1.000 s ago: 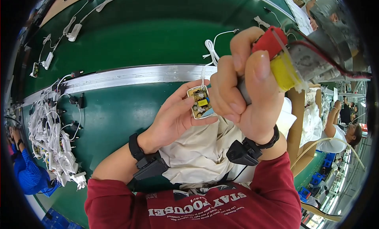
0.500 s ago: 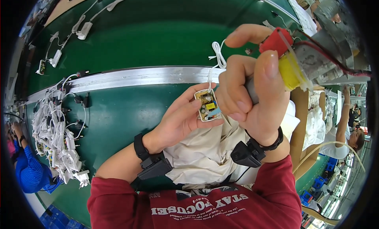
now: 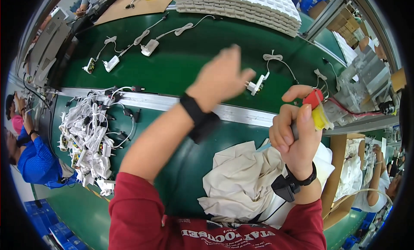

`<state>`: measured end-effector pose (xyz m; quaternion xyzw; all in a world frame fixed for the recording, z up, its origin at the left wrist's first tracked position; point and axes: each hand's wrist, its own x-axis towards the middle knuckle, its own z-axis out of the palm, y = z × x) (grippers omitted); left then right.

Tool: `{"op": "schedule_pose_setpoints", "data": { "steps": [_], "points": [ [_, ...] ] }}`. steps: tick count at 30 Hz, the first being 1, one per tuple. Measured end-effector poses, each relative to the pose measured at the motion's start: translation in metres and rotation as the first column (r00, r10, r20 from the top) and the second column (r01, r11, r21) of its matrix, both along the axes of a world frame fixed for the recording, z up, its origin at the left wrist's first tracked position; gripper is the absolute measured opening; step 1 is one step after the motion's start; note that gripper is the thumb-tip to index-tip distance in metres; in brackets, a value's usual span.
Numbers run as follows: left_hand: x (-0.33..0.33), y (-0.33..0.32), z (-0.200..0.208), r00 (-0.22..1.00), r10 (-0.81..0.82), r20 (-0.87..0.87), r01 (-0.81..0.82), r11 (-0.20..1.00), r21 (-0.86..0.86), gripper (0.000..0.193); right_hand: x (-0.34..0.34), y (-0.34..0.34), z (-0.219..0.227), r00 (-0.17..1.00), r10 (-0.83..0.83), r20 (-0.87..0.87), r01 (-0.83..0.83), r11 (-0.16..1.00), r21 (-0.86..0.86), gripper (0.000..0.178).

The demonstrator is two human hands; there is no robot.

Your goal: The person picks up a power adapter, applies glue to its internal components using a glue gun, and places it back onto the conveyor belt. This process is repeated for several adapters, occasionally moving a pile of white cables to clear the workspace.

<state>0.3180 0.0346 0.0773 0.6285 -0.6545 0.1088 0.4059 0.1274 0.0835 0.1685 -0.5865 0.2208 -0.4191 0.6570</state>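
My left hand point(image 3: 222, 75), smeared by motion, is stretched over the green belt point(image 3: 185, 56) with its thumb apart from its fingers and nothing visible in it. Just right of it, a white plug adapter point(image 3: 256, 84) with bare circuit parts lies on the belt, its tied white cable point(image 3: 273, 57) behind it. My right hand point(image 3: 293, 135) is raised at the right, its lower fingers curled round a grey-handled tool with a light blue tip point(image 3: 264, 147). By its thumb and forefinger are a red block point(image 3: 313, 98) and a yellow band point(image 3: 320, 117); whether these belong to the tool, I cannot tell.
A heap of white adapters and cables point(image 3: 88, 138) lies at the left, before a metal rail point(image 3: 241, 114). More adapters point(image 3: 150, 47) lie on the belt. White trays point(image 3: 237, 10) are stacked behind. A cream cloth point(image 3: 241, 176) and carton point(image 3: 338, 163) are at the right. Co-workers sit both sides.
My left hand has left the front of the cloth, where it held an opened adapter, and moved out over the belt. The right hand stays raised with the tool. The view has shifted.
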Motion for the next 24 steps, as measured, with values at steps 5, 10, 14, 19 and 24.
{"op": "schedule_pose_setpoints", "data": {
  "steps": [5, 10, 14, 19, 24],
  "points": [
    [0.152, 0.008, 0.015, 0.803, 0.413, 0.429, -0.568, 0.749, 0.343, 0.05, 0.01, 0.004, 0.002, 1.0, 0.029, -0.004, -0.029, 0.999, -0.022, 0.039],
    [0.194, 0.014, 0.014, 0.79, 0.422, 0.444, -0.612, 0.586, 0.531, 0.041, 0.012, 0.002, 0.002, 0.998, 0.06, -0.006, -0.06, 0.997, -0.039, 0.038],
    [0.134, 0.024, 0.043, 0.785, 0.37, -0.498, 0.056, 0.757, 0.651, 0.031, 0.012, 0.002, 0.007, 1.0, 0.02, -0.008, -0.02, 0.999, -0.036, 0.036],
    [0.021, 0.067, 0.019, -0.069, 0.072, -0.995, 0.608, 0.794, 0.015, 0.03, 0.009, 0.002, 0.009, 0.999, -0.03, -0.035, 0.029, 0.999, -0.028, 0.033],
    [-0.049, 0.123, -0.015, -0.35, 0.124, -0.929, 0.741, 0.643, -0.193, 0.031, 0.01, 0.001, 0.014, 0.999, -0.038, -0.027, 0.037, 0.999, -0.033, 0.03]
  ]
}}
